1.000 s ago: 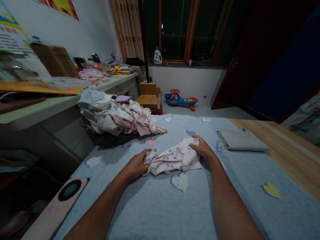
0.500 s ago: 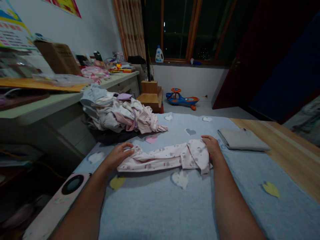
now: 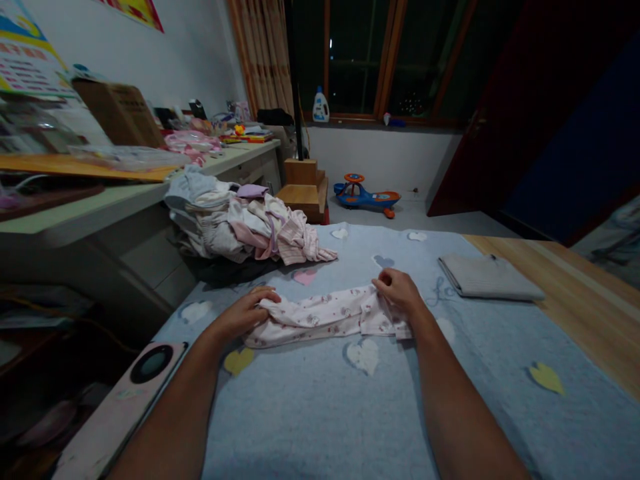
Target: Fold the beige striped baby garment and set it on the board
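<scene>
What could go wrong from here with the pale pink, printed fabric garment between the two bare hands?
The pale pink, printed fabric garment has creases near the bare left hand; pressing there might set them. Its layers overlap unevenly by the bare right hand, so they could slip. The loose heap of pastel fabric clothes beyond could slump further across the blue, heart-patterned blanket.

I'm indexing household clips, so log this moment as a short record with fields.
Garment: pale pink, printed, spread across the heart-patterned blue cover
Left hand: holding the garment's left end
Right hand: touching it near the right end
Clothes pile: heaped beyond the left hand
Folded gray cloth: flat, right of the right hand
Background: blue-and-orange ride-on toy
</scene>
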Action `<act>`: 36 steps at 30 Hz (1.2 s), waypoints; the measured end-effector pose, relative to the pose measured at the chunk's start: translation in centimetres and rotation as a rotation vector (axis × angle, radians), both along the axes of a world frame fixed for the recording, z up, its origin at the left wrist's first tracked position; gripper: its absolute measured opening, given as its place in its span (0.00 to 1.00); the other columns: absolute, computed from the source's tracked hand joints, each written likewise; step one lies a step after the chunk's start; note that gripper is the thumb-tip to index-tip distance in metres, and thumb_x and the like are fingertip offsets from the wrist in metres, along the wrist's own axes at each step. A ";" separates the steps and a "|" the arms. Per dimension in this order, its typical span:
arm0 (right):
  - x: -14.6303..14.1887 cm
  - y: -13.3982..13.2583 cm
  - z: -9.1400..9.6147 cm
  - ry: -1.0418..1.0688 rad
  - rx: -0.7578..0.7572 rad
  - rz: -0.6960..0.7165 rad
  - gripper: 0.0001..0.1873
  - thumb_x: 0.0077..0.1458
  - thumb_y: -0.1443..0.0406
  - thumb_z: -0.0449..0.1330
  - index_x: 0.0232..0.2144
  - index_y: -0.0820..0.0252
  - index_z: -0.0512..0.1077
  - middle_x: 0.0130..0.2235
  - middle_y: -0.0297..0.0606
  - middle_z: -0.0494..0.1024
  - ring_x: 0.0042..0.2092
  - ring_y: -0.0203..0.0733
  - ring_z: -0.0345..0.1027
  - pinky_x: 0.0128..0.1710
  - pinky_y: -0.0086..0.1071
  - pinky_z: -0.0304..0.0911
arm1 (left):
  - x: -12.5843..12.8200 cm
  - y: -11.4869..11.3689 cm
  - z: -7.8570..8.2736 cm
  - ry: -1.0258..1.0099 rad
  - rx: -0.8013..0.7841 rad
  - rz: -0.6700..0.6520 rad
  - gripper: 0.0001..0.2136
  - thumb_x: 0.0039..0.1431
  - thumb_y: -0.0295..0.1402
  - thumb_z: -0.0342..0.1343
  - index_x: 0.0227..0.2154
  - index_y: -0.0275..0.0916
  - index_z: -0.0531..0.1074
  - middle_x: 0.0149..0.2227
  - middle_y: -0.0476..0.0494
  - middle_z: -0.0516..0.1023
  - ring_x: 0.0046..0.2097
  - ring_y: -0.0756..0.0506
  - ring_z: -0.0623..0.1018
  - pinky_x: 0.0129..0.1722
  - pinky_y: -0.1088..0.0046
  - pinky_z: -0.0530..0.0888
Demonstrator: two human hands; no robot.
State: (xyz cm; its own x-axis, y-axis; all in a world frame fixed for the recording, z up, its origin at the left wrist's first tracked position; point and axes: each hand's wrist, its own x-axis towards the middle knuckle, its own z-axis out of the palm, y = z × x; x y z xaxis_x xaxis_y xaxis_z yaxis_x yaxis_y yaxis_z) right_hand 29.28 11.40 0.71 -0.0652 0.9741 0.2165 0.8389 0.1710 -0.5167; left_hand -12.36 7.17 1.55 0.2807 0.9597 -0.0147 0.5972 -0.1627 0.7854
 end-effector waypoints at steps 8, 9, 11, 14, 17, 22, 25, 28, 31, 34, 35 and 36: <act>-0.8 -0.5 0.3 -0.268 -0.251 0.119 0.41 0.43 0.48 0.69 0.57 0.59 0.70 0.54 0.50 0.69 0.53 0.54 0.64 0.52 0.39 0.58 | 1.0 0.2 0.1 -0.318 0.103 0.399 0.24 0.50 0.51 0.59 0.41 0.36 0.77 0.37 0.42 0.80 0.40 0.40 0.79 0.40 0.66 0.75; -1.0 -0.6 0.4 -0.290 -0.269 0.123 0.44 0.42 0.48 0.70 0.59 0.58 0.68 0.56 0.50 0.68 0.55 0.55 0.63 0.53 0.40 0.57 | 1.1 0.2 0.1 -0.357 0.112 0.437 0.24 0.51 0.51 0.58 0.42 0.35 0.76 0.37 0.43 0.80 0.39 0.41 0.78 0.39 0.67 0.75; -1.7 -0.8 0.6 -0.327 -0.277 0.140 0.46 0.40 0.47 0.71 0.60 0.57 0.67 0.57 0.50 0.67 0.56 0.57 0.61 0.54 0.42 0.55 | 1.3 0.3 0.0 -0.394 0.144 0.477 0.25 0.53 0.52 0.57 0.43 0.35 0.76 0.38 0.44 0.81 0.39 0.43 0.78 0.38 0.69 0.74; -2.8 -1.2 0.6 -0.355 -0.227 0.136 0.40 0.42 0.50 0.70 0.57 0.56 0.70 0.56 0.49 0.69 0.56 0.57 0.60 0.53 0.42 0.55 | 1.5 0.5 -0.6 -0.387 0.173 0.514 0.24 0.54 0.53 0.56 0.43 0.36 0.75 0.38 0.44 0.81 0.39 0.43 0.78 0.37 0.71 0.74; -3.4 -1.2 0.8 -0.347 -0.182 0.099 0.24 0.49 0.58 0.64 0.49 0.57 0.75 0.52 0.47 0.73 0.52 0.53 0.63 0.50 0.38 0.56 | 1.5 0.9 -1.5 -0.396 0.157 0.548 0.24 0.53 0.54 0.57 0.41 0.37 0.74 0.35 0.45 0.80 0.36 0.44 0.77 0.34 0.72 0.73; -1.9 -0.5 1.7 -0.150 -0.157 0.187 0.10 0.53 0.66 0.56 0.31 0.60 0.78 0.37 0.40 0.78 0.40 0.42 0.69 0.40 0.29 0.58 | 1.6 1.1 -2.4 -0.458 -0.025 0.537 0.33 0.47 0.50 0.61 0.53 0.37 0.64 0.24 0.55 0.72 0.24 0.48 0.72 0.25 0.75 0.67; -0.7 -0.1 1.9 -0.013 -0.113 0.164 0.09 0.52 0.64 0.57 0.27 0.59 0.77 0.34 0.38 0.78 0.38 0.42 0.70 0.38 0.28 0.60 | 1.9 0.6 -2.1 -0.403 -0.094 0.405 0.44 0.45 0.46 0.63 0.63 0.36 0.50 0.29 0.54 0.73 0.27 0.47 0.75 0.28 0.73 0.70; 0.0 0.0 1.7 0.138 -0.076 0.141 0.10 0.52 0.62 0.58 0.29 0.59 0.77 0.35 0.38 0.79 0.39 0.44 0.71 0.39 0.30 0.62 | 2.0 0.0 -1.6 -0.306 -0.077 0.234 0.45 0.48 0.42 0.63 0.66 0.40 0.47 0.41 0.45 0.76 0.36 0.45 0.78 0.38 0.68 0.74; 0.2 -0.1 1.3 0.261 -0.043 0.123 0.13 0.53 0.58 0.56 0.31 0.59 0.77 0.36 0.38 0.78 0.39 0.44 0.70 0.40 0.33 0.63 | 2.0 -0.2 -1.4 -0.213 -0.033 0.149 0.38 0.49 0.39 0.60 0.64 0.40 0.57 0.47 0.42 0.77 0.42 0.42 0.78 0.45 0.64 0.74; 0.1 -0.1 1.2 0.306 0.107 0.026 0.14 0.53 0.58 0.54 0.30 0.58 0.76 0.35 0.39 0.78 0.38 0.44 0.69 0.41 0.33 0.62 | 1.7 0.2 -1.4 -0.159 0.042 0.159 0.24 0.48 0.39 0.57 0.50 0.38 0.74 0.48 0.41 0.79 0.50 0.38 0.77 0.54 0.61 0.71; 0.2 -0.1 1.2 0.311 0.185 -0.018 0.13 0.53 0.59 0.53 0.30 0.58 0.76 0.35 0.39 0.77 0.38 0.44 0.69 0.41 0.33 0.62 | 1.5 0.4 -1.5 -0.151 0.061 0.179 0.20 0.48 0.40 0.56 0.44 0.38 0.77 0.48 0.41 0.79 0.52 0.37 0.76 0.56 0.60 0.69; 0.3 -0.1 1.2 0.319 0.261 -0.062 0.13 0.53 0.59 0.53 0.30 0.58 0.76 0.35 0.40 0.77 0.39 0.44 0.69 0.42 0.33 0.62 | 1.3 0.6 -1.5 -0.146 0.073 0.207 0.18 0.48 0.40 0.56 0.40 0.38 0.79 0.47 0.41 0.80 0.52 0.36 0.77 0.57 0.60 0.69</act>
State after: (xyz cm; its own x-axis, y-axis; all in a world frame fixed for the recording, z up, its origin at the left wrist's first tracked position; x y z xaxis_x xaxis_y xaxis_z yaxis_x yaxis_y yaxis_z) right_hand 29.55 11.27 1.91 0.1021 0.8838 0.4567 0.6564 0.2851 -0.6985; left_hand -11.09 7.76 0.01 0.0720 0.9939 0.0832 0.5049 -0.1083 0.8564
